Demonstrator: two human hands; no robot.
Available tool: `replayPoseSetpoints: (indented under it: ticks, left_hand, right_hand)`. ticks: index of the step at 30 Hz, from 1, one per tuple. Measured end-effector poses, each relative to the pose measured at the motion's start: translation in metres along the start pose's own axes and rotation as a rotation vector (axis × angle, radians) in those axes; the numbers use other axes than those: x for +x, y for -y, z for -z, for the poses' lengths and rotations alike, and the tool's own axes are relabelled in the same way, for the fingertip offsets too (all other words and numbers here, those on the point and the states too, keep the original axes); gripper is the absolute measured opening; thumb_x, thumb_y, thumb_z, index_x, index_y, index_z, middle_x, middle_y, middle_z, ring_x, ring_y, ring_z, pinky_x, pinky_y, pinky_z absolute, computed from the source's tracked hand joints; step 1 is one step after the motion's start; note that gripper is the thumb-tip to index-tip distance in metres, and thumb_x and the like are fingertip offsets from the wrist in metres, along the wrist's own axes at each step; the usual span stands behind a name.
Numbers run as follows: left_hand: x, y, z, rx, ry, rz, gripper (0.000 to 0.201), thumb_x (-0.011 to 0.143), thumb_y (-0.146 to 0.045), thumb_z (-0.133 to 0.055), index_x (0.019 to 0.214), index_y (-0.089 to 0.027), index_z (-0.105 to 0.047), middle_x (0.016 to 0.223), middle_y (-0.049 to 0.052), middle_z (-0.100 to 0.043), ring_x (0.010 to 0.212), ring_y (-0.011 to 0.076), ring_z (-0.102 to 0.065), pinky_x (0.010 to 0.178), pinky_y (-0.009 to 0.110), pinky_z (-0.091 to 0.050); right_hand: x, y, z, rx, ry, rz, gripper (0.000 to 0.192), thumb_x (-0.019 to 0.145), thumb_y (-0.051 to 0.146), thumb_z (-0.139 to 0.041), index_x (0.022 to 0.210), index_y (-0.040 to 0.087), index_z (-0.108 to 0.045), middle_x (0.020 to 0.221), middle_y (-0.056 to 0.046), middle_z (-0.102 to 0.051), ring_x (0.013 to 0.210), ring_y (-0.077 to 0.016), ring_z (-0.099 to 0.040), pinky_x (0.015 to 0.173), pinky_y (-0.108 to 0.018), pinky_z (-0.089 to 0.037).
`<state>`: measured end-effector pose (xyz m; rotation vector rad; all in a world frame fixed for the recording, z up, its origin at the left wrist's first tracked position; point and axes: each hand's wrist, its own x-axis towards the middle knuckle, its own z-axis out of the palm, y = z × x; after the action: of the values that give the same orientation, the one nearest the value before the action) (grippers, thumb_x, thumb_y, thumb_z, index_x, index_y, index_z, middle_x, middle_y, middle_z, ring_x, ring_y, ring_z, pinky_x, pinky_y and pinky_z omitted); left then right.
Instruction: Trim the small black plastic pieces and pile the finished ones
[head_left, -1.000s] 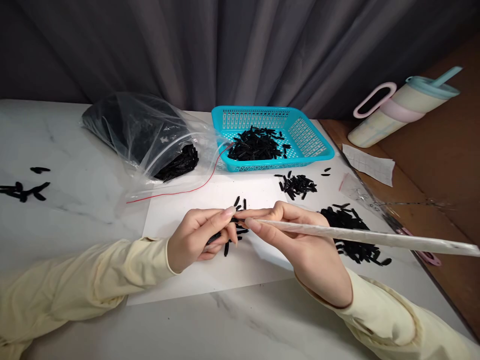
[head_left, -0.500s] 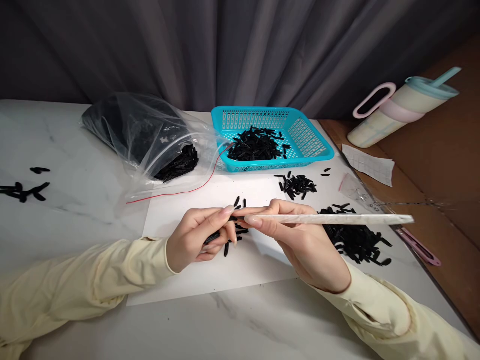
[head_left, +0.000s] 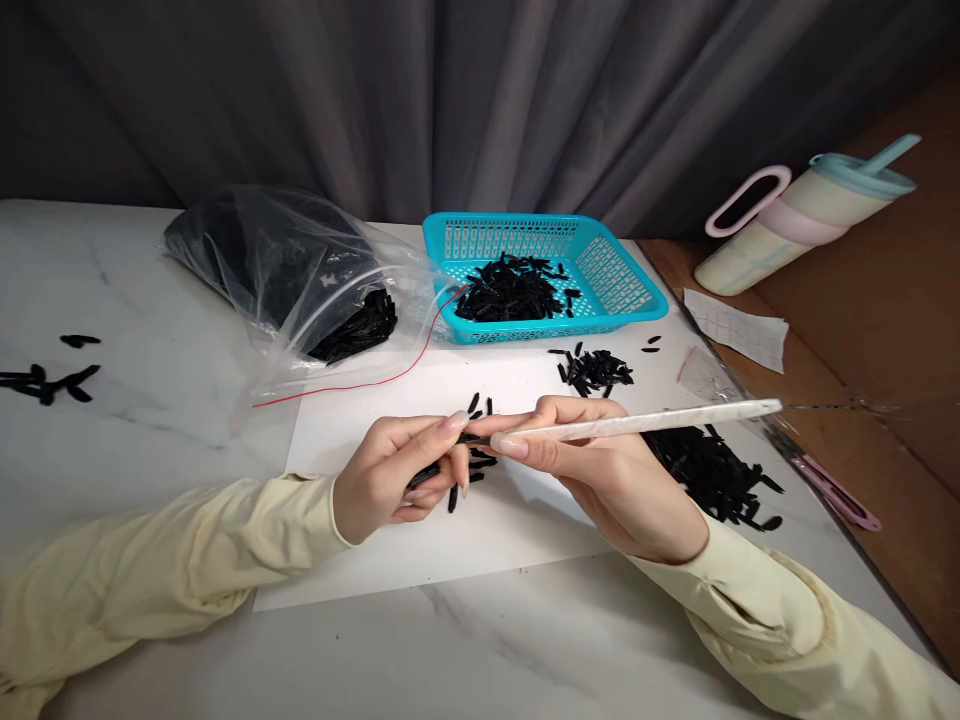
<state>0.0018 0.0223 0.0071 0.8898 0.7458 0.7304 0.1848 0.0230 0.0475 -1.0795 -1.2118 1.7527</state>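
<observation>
Grey curtains hang behind a white marble table [head_left: 525,650] with a sheet of white paper [head_left: 390,555] spread in front of the person. No brand or writing can be read on anything in view.

Over the paper, the left hand [head_left: 390,485] is closed around a small black plastic piece [head_left: 424,474], pinching it between thumb and fingers. The right hand [head_left: 600,465] grips one long white stick [head_left: 660,421] near its tip, which meets the black piece at the left fingertips; the stick's far end points out to the right, above a heap of black pieces [head_left: 712,470] lying on the table. A few loose black pieces [head_left: 472,470] lie on the paper just under the hands, partly hidden by the fingers.

Behind the hands stands one turquoise plastic basket [head_left: 630,280] with a pile of the same black pieces inside, and a smaller scatter [head_left: 595,368] lies just in front of it. To its left sits one clear zip bag [head_left: 285,270], open, holding more black pieces. A few stray bits [head_left: 49,380] lie at the far left edge.

On the brown surface to the right stand one cream tumbler [head_left: 795,225] with a pink handle and a blue lid with a straw, and one slip of paper [head_left: 739,328].
</observation>
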Motion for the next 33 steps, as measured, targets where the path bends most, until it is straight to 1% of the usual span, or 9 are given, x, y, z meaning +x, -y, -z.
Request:
replayPoseSetpoints:
  ticks: [5,9,13,18,26,33]
  left_hand:
    - [-0.001,0.001,0.001,0.024,0.007,-0.013,0.044,0.084,-0.046,-0.049,0.055,-0.013,-0.052,0.041,-0.008,-0.026,0.031,0.0018,-0.022,0.028,0.014,-0.016]
    - [-0.001,0.002,0.001,0.044,0.019,-0.024,0.044,0.085,-0.044,-0.05,0.053,-0.013,-0.051,0.041,-0.008,-0.026,0.031,0.0019,-0.022,0.029,0.015,-0.015]
    - [-0.001,0.001,0.001,0.06,0.023,-0.017,0.045,0.085,-0.044,-0.049,0.052,-0.013,-0.05,0.04,-0.008,-0.025,0.032,0.0017,-0.02,0.029,0.015,-0.014]
    - [-0.002,0.001,0.001,0.067,0.02,-0.012,0.045,0.085,-0.045,-0.05,0.052,-0.013,-0.05,0.04,-0.008,-0.024,0.032,0.0017,-0.021,0.03,0.015,-0.014]
    - [-0.002,0.003,0.001,0.075,0.033,-0.03,0.045,0.084,-0.045,-0.05,0.052,-0.013,-0.05,0.039,-0.009,-0.023,0.031,0.0018,-0.02,0.029,0.015,-0.014]
    - [-0.001,0.002,0.001,0.073,0.015,-0.023,0.046,0.084,-0.046,-0.051,0.052,-0.013,-0.05,0.039,-0.009,-0.024,0.031,0.0017,-0.021,0.03,0.015,-0.014]
  right_hand:
    - [0.0,0.006,0.001,-0.031,-0.021,-0.012,0.019,0.074,0.021,-0.07,0.061,0.016,-0.057,0.093,-0.005,-0.073,0.089,-0.021,-0.067,0.081,-0.035,-0.051]
    - [-0.001,0.011,0.0,-0.065,-0.031,0.011,0.022,0.074,0.02,-0.069,0.058,0.017,-0.055,0.087,-0.003,-0.073,0.088,-0.021,-0.068,0.079,-0.035,-0.052]
    - [-0.003,0.012,0.0,-0.129,-0.026,0.026,0.022,0.074,0.019,-0.069,0.057,0.02,-0.055,0.087,-0.002,-0.073,0.085,-0.0206,-0.068,0.081,-0.036,-0.052]
    - [-0.004,0.009,0.0,-0.197,-0.041,0.024,0.02,0.074,0.022,-0.07,0.059,0.02,-0.057,0.086,-0.002,-0.073,0.085,-0.0227,-0.068,0.08,-0.039,-0.052]
    - [-0.004,0.013,-0.001,-0.186,-0.034,-0.009,0.022,0.073,0.022,-0.07,0.058,0.019,-0.055,0.085,-0.002,-0.073,0.085,-0.02,-0.068,0.078,-0.031,-0.052]
    - [-0.005,0.013,-0.003,-0.209,-0.046,0.013,0.024,0.075,0.018,-0.067,0.056,0.019,-0.052,0.084,-0.001,-0.074,0.085,-0.0195,-0.069,0.075,-0.029,-0.053]
